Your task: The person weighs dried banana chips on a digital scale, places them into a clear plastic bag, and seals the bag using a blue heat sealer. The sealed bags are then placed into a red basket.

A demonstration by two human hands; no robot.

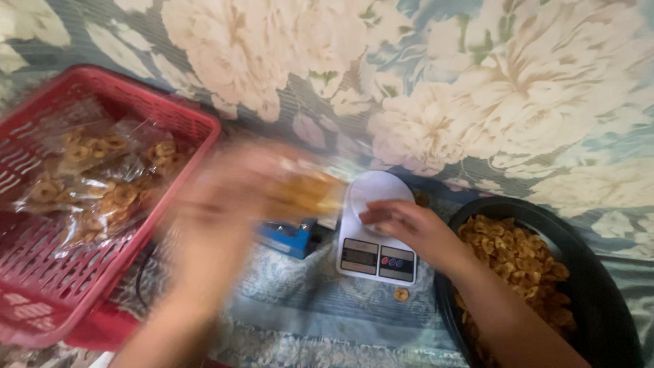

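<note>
The floral cloth point(477, 88) covers the whole surface, soft and wrinkled. On the left stands a red plastic basket point(41, 286) with slotted walls, and clear packets of chips point(95, 184) lie inside it. On the right, a round black tray point(599, 286) holds loose yellow chips. Between them sits a white kitchen scale point(375, 238), near a blue sealer point(289, 238). The left hand point(225, 204) is very blurred; its fingers seem clamped on a packet of chips point(306, 194), whose long axis runs roughly left to right above the cloth. The right hand point(409, 228) rests on the scale, fingers loosely curled and holding nothing visible.
</note>
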